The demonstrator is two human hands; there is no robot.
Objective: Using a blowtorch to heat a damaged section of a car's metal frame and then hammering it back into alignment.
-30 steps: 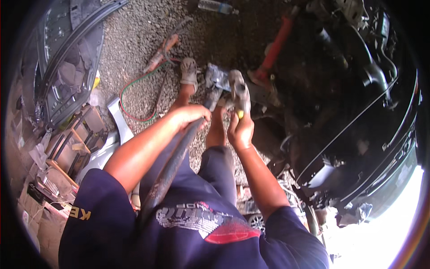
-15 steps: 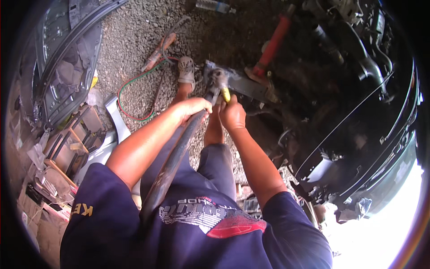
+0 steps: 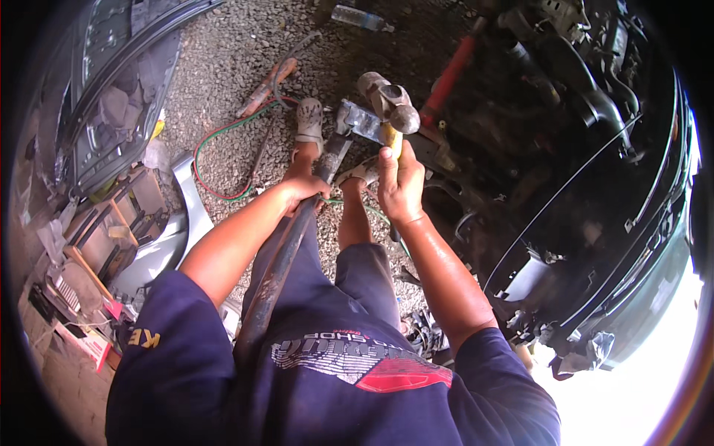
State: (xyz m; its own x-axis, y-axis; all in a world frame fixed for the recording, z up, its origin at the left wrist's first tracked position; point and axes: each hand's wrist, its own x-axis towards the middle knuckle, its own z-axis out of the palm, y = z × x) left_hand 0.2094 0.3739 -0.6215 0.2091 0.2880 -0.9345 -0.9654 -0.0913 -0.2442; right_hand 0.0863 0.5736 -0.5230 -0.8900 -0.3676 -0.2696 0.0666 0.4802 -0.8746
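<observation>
left hand point(image 3: 303, 189): we see it wrapped round a long rusty steel bar point(image 3: 286, 253), fingers curled tight on the shaft, thumb side hidden.
steel bar: runs from our lap up past the left knee, tilted slightly right; its grey blocky head point(image 3: 358, 119) sits at the upper end, just beside the hammer.
right hand point(image 3: 399, 182): fist closed on the yellow handle of a hammer point(image 3: 390, 100), fingers pressed together round it, knuckles toward us.
hammer: metal head raised above the fist, double-ended, touching or just over the bar's head; we cannot tell which.
red-handled tool point(image 3: 446, 78): leans from the gravel toward the dark car body, just right of the hammer.
gravel ground point(image 3: 230, 74): carries everything; we sit on it with legs stretched forward, one foot in a worn grey shoe point(image 3: 309, 119) near the bar's head.
green hose point(image 3: 212, 160): loops on the gravel left of the left leg.
orange-handled tool point(image 3: 268, 85): lies on the gravel above the hose, near the upper edge.
car body point(image 3: 595, 186): black, fills the right side, underside parts exposed.
scrap parts point(image 3: 111, 223): piled along the left edge of the gravel.
</observation>
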